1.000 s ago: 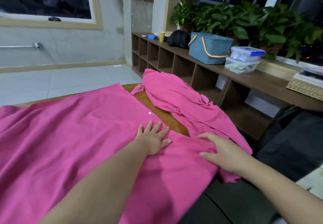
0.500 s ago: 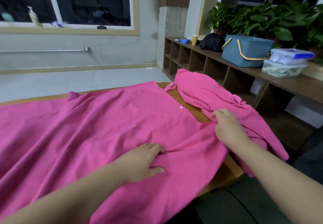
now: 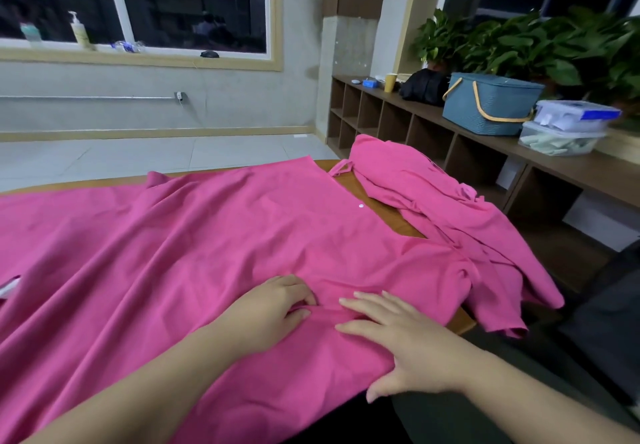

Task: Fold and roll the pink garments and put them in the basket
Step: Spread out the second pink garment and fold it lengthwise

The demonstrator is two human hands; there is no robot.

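While the left hand [image 3: 273, 308] rests on the large pink garment [image 3: 156, 253] with its fingers curled and a small ridge of the cloth pinched between thumb and fingertips, the right hand [image 3: 401, 336] lies just to its right, flat on the same cloth, fingers straight and spread, grasping nothing. The two hands are close together near the front edge of the wooden table [image 3: 384, 208], the right thumb reaching over the edge of the fabric where it hangs off.

The large pink garment is spread out across most of the table, from the left edge of view to the right corner, with shallow creases running toward the hands and a small white button [image 3: 361, 206] on it farther back. To its right, past a bare wedge of tabletop, a second pink garment [image 3: 433, 194] lies rumpled, reaching from the far right of the table toward the near right corner, where part of it droops over the edge.

Farther right, well apart from the table, a low wooden shelf unit [image 3: 415, 125] runs along the wall. On its top stands a blue basket [image 3: 488, 104] with yellow handles, with stacked clear plastic boxes [image 3: 568, 128] just to its right, a black bag [image 3: 422, 87] to its left, and green plants [image 3: 519, 45] behind.
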